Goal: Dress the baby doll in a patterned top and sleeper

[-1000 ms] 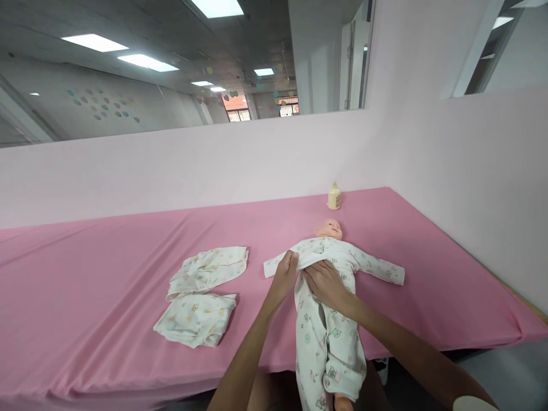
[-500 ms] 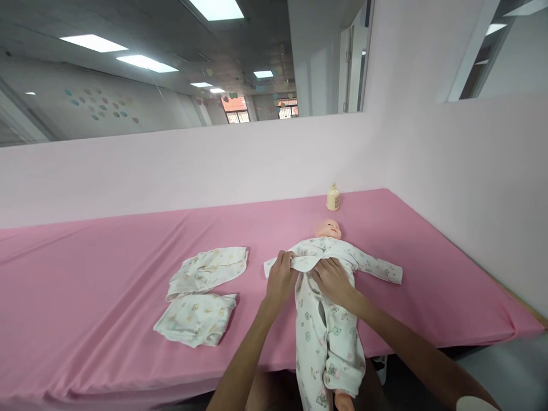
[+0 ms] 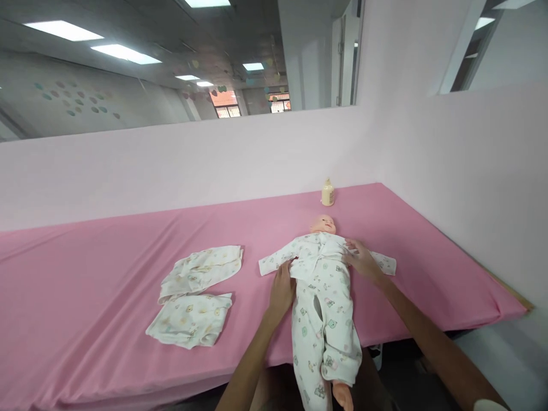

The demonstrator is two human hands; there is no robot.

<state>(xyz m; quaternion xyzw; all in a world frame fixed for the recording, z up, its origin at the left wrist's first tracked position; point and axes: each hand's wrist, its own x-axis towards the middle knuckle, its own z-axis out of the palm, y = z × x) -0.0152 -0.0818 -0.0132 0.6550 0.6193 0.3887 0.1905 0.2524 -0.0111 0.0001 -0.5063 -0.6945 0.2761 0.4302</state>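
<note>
A baby doll [image 3: 324, 224] lies on its back, dressed in a white patterned baby top [image 3: 314, 251] and matching baby trousers [image 3: 338, 308]. One foot [image 3: 342, 395] pokes out of a trouser leg at the near edge; the other foot is not visible. At the left side of the top, my left hand [image 3: 282, 290] has its fingers closed at the hem, partly hidden by the cloth. Across the body, my right hand [image 3: 363, 260] rests against the right side of the top by the sleeve, fingers stretched out and apart.
Two folded patterned baby garments, an upper one [image 3: 201, 269] and a lower one [image 3: 190, 322], lie left of the doll. A cream pump bottle [image 3: 327, 193] stands behind its head. The pink sheet [image 3: 107, 285] covers the table, with walls behind and right.
My right hand has come out from under the top's front and moved right to its side. The lifted hem now lies down over the trouser waist. My left hand stays at the left side.
</note>
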